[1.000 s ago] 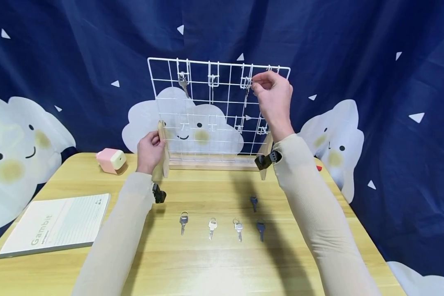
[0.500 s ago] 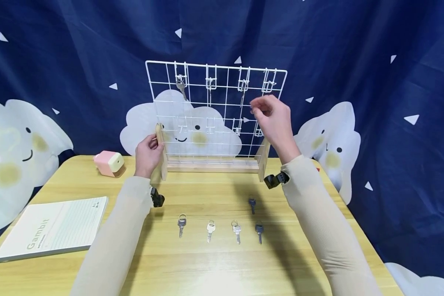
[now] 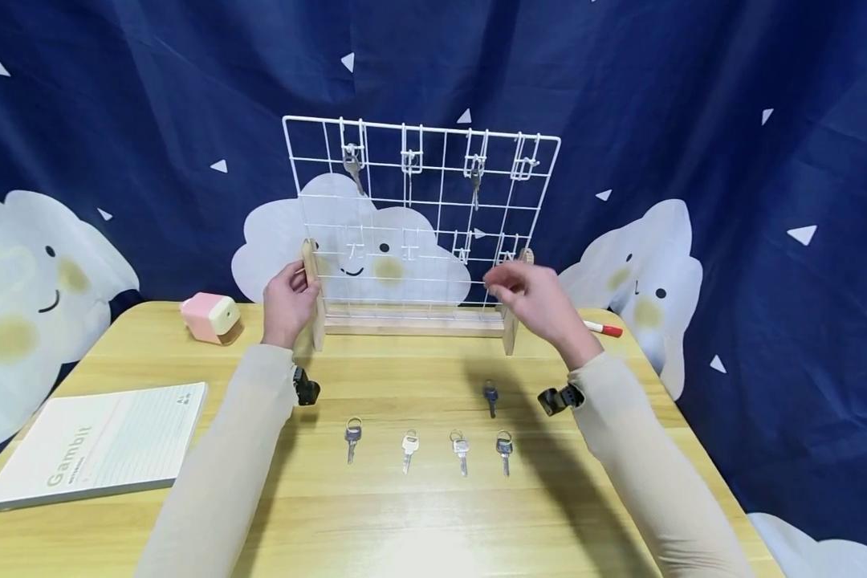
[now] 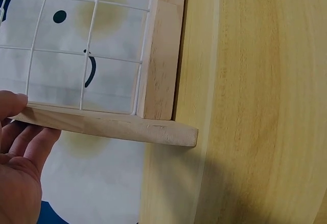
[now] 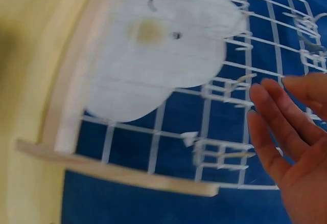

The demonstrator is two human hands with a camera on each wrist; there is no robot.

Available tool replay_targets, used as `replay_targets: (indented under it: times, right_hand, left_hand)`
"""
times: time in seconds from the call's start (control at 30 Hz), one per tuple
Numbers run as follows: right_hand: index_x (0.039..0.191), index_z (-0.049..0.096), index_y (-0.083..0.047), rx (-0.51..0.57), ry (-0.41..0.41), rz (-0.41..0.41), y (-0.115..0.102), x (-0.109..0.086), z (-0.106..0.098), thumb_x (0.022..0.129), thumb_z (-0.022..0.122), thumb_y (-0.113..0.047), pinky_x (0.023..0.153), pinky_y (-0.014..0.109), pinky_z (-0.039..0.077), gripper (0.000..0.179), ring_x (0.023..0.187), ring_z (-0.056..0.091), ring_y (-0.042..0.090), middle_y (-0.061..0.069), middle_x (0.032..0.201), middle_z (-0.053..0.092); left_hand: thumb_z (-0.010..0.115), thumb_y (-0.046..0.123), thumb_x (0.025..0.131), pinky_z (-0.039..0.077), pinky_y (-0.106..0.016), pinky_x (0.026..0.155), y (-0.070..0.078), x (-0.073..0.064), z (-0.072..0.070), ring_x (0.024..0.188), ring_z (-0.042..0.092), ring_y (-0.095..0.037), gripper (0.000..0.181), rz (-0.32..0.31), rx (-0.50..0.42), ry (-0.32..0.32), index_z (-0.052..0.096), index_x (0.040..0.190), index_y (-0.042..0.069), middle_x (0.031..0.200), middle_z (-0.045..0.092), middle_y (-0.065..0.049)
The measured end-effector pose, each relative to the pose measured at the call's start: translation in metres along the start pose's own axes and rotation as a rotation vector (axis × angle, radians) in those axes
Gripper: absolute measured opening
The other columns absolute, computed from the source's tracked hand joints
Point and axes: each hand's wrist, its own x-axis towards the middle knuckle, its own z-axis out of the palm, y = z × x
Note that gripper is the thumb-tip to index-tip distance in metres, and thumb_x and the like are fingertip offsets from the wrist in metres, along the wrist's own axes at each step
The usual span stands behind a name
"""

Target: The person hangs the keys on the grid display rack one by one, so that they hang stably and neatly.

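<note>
A white wire grid rack (image 3: 441,201) with a wooden base stands at the back of the table. My left hand (image 3: 289,305) holds its left wooden upright (image 4: 112,128), thumb on one side and fingers on the other. Keys hang on three upper hooks: the left key (image 3: 352,167), a middle key (image 3: 409,181) seen edge-on and the right key (image 3: 476,181). The far-right upper hook (image 3: 525,167) bears no key. My right hand (image 3: 535,301), fingers loosely bent and holding nothing, is before the rack's right side. On the table lies a dark key (image 3: 490,396), behind a row of several keys (image 3: 460,449).
A notebook (image 3: 101,441) lies at the table's left, with a pink and cream pencil sharpener (image 3: 209,316) behind it. Behind my right hand lies a red-capped marker (image 3: 607,329). A dark blue cloud-print curtain (image 3: 621,96) hangs behind the table.
My right hand has left the third upper hook and come down to the rack's lower right. The key there now hangs freely. My left hand stays on the upright.
</note>
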Motion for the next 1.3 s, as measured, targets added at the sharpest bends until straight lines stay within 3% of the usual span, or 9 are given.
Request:
replay_targets:
  times: [0.3,0.5,0.7,1.0,1.3]
  right_hand:
    - [0.1,0.071,0.0,-0.038,-0.205,0.016,0.039,-0.029,0.018,0.092,0.063,0.001,0.079,0.04,0.057,0.011,0.086,0.065,0.022,0.009,0.095,0.069]
    - [0.101,0.07,0.002,-0.072,-0.284,0.033,0.06,-0.044,0.031,0.09,0.064,0.003,0.079,0.04,0.057,0.012,0.086,0.064,0.021,0.007,0.092,0.068]
    - [0.105,0.067,0.005,-0.074,-0.38,0.063,0.072,-0.053,0.043,0.087,0.066,0.005,0.085,0.045,0.054,0.018,0.09,0.063,0.025,0.015,0.096,0.068]
    - [0.106,0.068,0.004,-0.081,-0.445,0.086,0.077,-0.061,0.055,0.084,0.067,0.007,0.085,0.043,0.054,0.022,0.09,0.064,0.027,0.013,0.096,0.069]
    - [0.102,0.072,-0.003,-0.11,-0.509,0.147,0.085,-0.065,0.071,0.083,0.073,0.003,0.075,0.031,0.053,0.02,0.079,0.058,0.014,0.001,0.087,0.065]
  left_hand:
    - [0.06,0.001,0.095,0.048,-0.032,0.1,-0.003,0.002,-0.001,0.121,0.057,-0.029,0.046,-0.012,0.006,-0.018,0.051,0.14,0.001,0.131,0.057,-0.023]
    - [0.06,0.001,0.096,0.048,-0.032,0.1,-0.002,0.002,-0.002,0.122,0.056,-0.029,0.046,-0.008,0.011,-0.025,0.05,0.14,0.0,0.132,0.057,-0.023]
    - [0.06,0.001,0.095,0.048,-0.032,0.1,-0.002,0.002,-0.002,0.122,0.056,-0.029,0.046,-0.004,0.004,-0.022,0.051,0.14,0.0,0.132,0.057,-0.023]
    - [0.061,0.001,0.095,0.048,-0.03,0.099,-0.003,0.003,-0.003,0.12,0.057,-0.029,0.046,0.008,0.008,-0.013,0.052,0.139,0.0,0.131,0.058,-0.023]
    - [0.06,0.001,0.095,0.048,-0.032,0.099,-0.002,0.002,-0.003,0.121,0.056,-0.03,0.046,0.008,0.014,-0.024,0.05,0.141,0.001,0.132,0.056,-0.024]
